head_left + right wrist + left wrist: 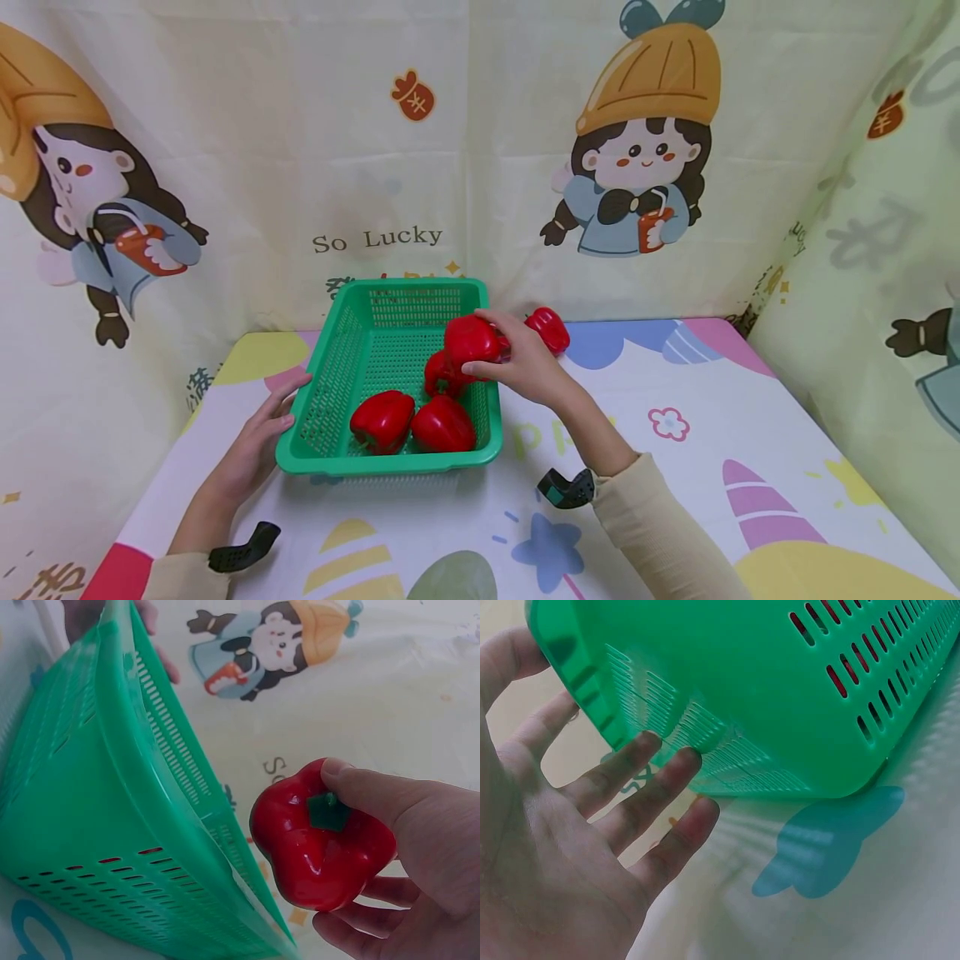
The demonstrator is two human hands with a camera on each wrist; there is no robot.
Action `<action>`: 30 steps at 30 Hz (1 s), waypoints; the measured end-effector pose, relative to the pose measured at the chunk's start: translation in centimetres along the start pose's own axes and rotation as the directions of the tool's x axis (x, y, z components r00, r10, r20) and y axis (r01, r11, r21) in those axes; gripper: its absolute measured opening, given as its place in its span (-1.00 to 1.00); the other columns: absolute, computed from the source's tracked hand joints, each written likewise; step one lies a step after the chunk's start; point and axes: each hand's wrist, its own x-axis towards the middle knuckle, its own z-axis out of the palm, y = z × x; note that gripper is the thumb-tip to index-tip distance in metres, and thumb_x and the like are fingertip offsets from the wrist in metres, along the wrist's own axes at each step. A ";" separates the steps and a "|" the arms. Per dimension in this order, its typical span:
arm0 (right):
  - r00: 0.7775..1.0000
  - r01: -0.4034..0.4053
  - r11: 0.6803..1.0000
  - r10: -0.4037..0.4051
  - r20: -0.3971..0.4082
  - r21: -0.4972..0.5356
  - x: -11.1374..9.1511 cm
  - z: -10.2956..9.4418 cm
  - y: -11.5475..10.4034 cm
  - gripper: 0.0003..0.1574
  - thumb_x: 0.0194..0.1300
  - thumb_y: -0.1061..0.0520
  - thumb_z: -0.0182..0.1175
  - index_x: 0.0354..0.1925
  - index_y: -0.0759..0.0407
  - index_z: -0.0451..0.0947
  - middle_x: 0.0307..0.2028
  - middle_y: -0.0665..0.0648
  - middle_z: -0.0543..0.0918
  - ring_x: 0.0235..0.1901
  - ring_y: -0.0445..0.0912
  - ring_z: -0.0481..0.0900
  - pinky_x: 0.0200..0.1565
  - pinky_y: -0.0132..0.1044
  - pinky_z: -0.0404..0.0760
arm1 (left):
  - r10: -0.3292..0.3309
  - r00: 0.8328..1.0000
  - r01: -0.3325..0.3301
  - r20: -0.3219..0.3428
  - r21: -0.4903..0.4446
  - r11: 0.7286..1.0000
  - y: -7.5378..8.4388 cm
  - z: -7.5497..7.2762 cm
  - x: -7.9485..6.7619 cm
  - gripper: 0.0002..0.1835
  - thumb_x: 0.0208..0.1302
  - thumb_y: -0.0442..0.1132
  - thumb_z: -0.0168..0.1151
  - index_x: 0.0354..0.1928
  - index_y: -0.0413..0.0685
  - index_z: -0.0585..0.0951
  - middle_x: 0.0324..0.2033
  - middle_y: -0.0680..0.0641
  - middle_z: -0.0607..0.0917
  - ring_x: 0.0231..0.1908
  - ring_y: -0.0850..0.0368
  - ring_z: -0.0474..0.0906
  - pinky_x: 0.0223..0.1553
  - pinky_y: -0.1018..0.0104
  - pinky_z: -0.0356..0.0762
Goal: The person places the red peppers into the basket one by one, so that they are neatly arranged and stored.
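My right hand [525, 362] grips a red bell pepper [471, 340] above the right side of a green slotted basket [300, 417]. In the right wrist view the pepper's green stem [328, 812] faces the camera, with the thumb on top and fingers underneath. Three more red bell peppers lie inside the basket: one front left [382, 422], one front right [444, 425], and one [442, 377] partly hidden beneath the held pepper. At the basket's left rim is my left hand [258, 442]; its fingers [671, 776] extend loosely along the outer wall in the left wrist view.
Another red bell pepper [548, 331] lies on the table beyond my right hand, near the back edge. Something red beside it is mostly covered by that hand. A printed cloth [645, 500] covers the table, and a patterned curtain [480, 167] hangs behind it.
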 end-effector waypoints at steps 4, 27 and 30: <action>1.000 0.005 1.000 -0.005 0.007 0.005 0.1 0.1 -0.1 0.01 0.06 -0.05 0.44 0.41 -0.06 0.21 0.27 0.05 0.40 0.20 0.02 0.41 -0.09 -0.11 0.67 | 0.000 1.000 0.000 -0.001 0.003 1.000 0.0 0.0 0.0 -0.43 0.53 -0.10 -0.32 0.53 0.22 -0.03 0.50 -0.01 -0.01 0.21 0.50 0.19 0.05 0.50 0.38; 0.999 0.014 1.000 -0.015 0.046 0.013 0.9 0.7 -0.7 0.01 0.05 -0.02 0.46 0.40 -0.10 0.21 0.25 0.05 0.41 0.18 -0.02 0.43 -0.11 -0.16 0.68 | -0.010 1.000 0.010 -0.017 0.011 1.000 0.0 0.0 0.0 -0.43 0.52 -0.08 -0.30 0.52 0.23 -0.01 0.49 -0.07 -0.01 0.19 0.51 0.24 0.03 0.51 0.41; 0.999 0.013 1.000 -0.014 0.051 0.015 1.0 0.7 -0.9 0.01 0.04 -0.02 0.46 0.40 -0.08 0.22 0.24 0.05 0.42 0.17 -0.03 0.44 -0.11 -0.17 0.68 | -0.016 1.000 0.016 -0.019 0.008 1.000 0.1 0.0 0.0 -0.43 0.52 -0.08 -0.29 0.52 0.25 -0.01 0.50 -0.13 -0.05 0.17 0.51 0.26 0.03 0.50 0.42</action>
